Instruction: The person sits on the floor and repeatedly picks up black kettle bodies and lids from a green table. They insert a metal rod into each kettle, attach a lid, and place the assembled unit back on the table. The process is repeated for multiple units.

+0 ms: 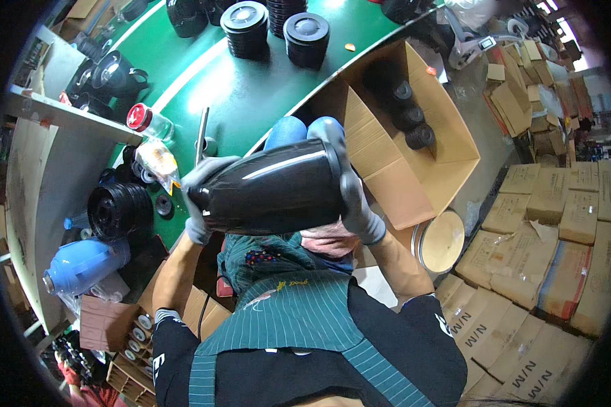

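A large glossy black tapered shell (271, 193), wide like a jug body, lies sideways across my lap level between both hands. My left hand (202, 186), in a grey glove, is wrapped round its narrower left end, where a small black knob or spout pokes out. At the wider, rimmed right end my right hand (349, 180), also in a grey glove, grips the edge, with fingers along the far side. The shell's underside and its open end, if it has one, are hidden. Just beyond it stands a thin metal rod (203, 132) on the green table (204, 74).
Round black lidded parts (306, 37) stand at the far table edge. A red-lidded jar (149, 122), black rings (119, 209) and a blue jug-shaped body (87, 264) are at left. An opened carton (448, 156) with black parts sits at right, near stacked cartons (523, 271). Another person's red sleeve (105, 395) shows lower left.
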